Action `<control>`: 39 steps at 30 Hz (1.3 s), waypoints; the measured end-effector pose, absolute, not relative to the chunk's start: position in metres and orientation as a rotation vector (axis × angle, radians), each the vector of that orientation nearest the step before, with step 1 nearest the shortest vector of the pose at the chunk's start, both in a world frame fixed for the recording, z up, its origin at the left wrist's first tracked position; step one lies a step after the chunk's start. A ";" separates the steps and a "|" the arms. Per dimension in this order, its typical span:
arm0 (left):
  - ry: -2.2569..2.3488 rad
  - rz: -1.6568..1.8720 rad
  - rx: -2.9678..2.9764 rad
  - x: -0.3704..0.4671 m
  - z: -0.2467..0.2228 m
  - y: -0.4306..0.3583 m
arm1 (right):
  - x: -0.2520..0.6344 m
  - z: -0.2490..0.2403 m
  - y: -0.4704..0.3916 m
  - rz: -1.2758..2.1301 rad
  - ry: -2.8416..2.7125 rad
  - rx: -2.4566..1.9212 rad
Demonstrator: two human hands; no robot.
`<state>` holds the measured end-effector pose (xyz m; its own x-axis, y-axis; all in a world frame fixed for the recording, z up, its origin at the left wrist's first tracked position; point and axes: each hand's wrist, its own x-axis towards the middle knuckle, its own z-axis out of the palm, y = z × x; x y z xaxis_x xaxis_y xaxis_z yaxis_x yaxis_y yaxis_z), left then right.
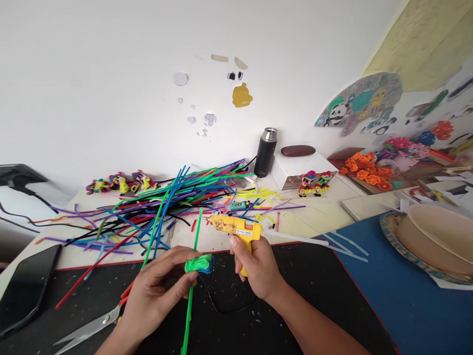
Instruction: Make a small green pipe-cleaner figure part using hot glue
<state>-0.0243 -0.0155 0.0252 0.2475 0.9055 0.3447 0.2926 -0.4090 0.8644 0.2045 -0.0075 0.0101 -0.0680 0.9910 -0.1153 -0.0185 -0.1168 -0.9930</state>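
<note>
Glue gun (236, 228) in yellow sits clenched in the right hand (258, 268) above the near middle of the black mat (314, 281), nozzle pointing left, its dark cord (225, 308) looping on the mat under the wrist. The left hand (158, 291) pinches a small green and blue fuzzy coil (199, 264) on a green pipe cleaner (192, 291), fingers closed around it; the stem runs upright between the two hands, its upper end just beside the nozzle. Behind them, across the middle of the table (325, 209), a loose heap of coloured pipe cleaners (166, 207) spreads wide, a few strands reaching onto the mat's far edge. Scissors (86, 330) lie at the near left edge of the mat, close under the left forearm, and a dark phone (27, 288) rests at the left edge. A black flask (266, 153) stands at the far edge by the wall, next to a white box (299, 167). Clear glue sticks (328, 241) lie to the right of the gun, and a hat (436, 241) rests at the right edge on the blue sheet (406, 305).
</note>
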 end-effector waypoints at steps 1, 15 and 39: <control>1.095 1.159 1.851 -0.024 0.026 -0.015 | 0.204 0.010 -0.008 1.359 -1.184 -1.249; 1.102 1.151 1.853 -0.023 0.028 -0.015 | 0.203 0.005 -0.010 1.336 -1.244 -1.246; 1.186 1.285 1.454 -0.040 0.024 -0.008 | 0.201 0.006 -0.010 1.404 -1.224 -1.247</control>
